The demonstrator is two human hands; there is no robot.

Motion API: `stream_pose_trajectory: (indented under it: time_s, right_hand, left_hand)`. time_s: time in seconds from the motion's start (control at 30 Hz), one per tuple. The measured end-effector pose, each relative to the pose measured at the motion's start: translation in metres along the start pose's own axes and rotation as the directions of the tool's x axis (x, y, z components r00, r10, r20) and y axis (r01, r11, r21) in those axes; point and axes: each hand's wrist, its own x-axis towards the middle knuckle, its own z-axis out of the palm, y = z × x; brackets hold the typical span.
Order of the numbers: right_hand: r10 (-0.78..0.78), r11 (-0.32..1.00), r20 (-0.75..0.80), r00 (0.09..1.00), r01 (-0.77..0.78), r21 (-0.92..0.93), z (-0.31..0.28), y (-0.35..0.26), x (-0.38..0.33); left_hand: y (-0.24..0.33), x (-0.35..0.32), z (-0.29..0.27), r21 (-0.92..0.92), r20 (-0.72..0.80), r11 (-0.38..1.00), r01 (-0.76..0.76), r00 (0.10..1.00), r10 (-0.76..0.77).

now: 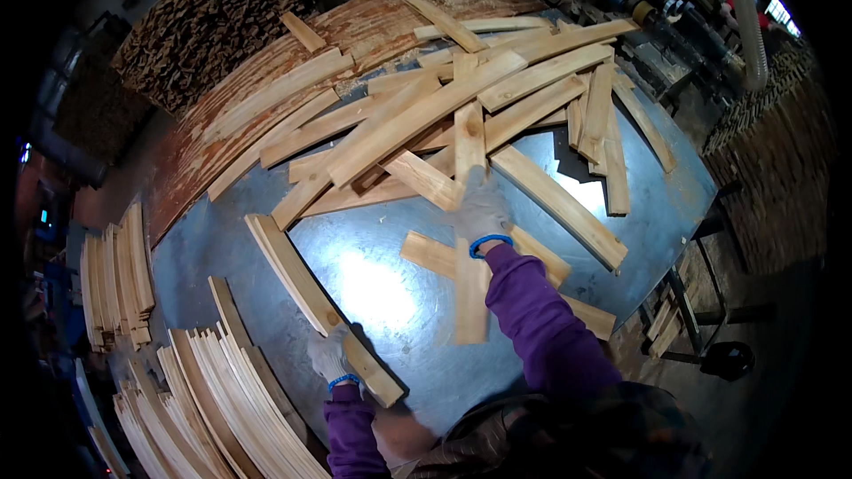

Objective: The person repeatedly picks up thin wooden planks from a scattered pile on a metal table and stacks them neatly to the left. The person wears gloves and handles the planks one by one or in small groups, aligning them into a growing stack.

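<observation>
Pale, smooth-faced wood is lying under both gloved hands. The long, pale yellow wooden slat piece (306, 288) on the left is resting on the blue-grey sheet-metal tabletop (435, 381), its long axis slanting from far left to near right; it is showing layered edges, though I cannot tell how many slats make it up. The left hand (328, 357), in a light grey glove, is touching its left edge toward the near end, fingers lapping over it; how tightly they are closing I cannot tell. The right hand (484, 204), also in a light grey glove, is standing well apart from that piece, farther out and to the right, over an upright-running pale wooden slat (471, 302) whose long axis is pointing nearly straight away from the body. Blur is hiding whether its fingers are gripping or only covering the wood. Beyond that hand, a loose, crisscrossed heap of flat tan slats (426, 120) is spreading, some curved, some knotted, partly overlapping a worn, reddish-brown wooden board (191, 177). Nearer the left hand, a tight row of thin, cream-coloured, curved slats (209, 381) is standing to its left. Purple fabric sleeves (546, 328) are ending at bright blue wristbands (491, 241).
</observation>
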Motion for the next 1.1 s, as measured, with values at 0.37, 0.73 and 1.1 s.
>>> stream_pose_trajectory:
  time_s: [0.37, 0.73, 1.1]
  right_hand:
    - [-0.475, 0.352, 0.393, 0.787, -0.239, 0.905, 0.033, -0.062, -0.086]
    - [-0.864, 0.331, 0.413, 0.289, 0.943, 0.032, 0.032, -0.171, -0.088]
    - [-0.69, 0.587, 0.153, 0.708, 0.671, -0.453, -0.074, -0.225, 0.107]
  left_hand:
    - [-0.069, -0.014, -0.049, -0.048, 0.022, 0.997, -0.064, 0.998, 0.065]
    - [-0.058, -0.047, -0.042, 0.384, -0.046, 0.915, -0.123, 0.987, 0.152]
    - [-0.073, -0.047, -0.02, 0.237, -0.088, 0.889, -0.392, 0.903, 0.421]
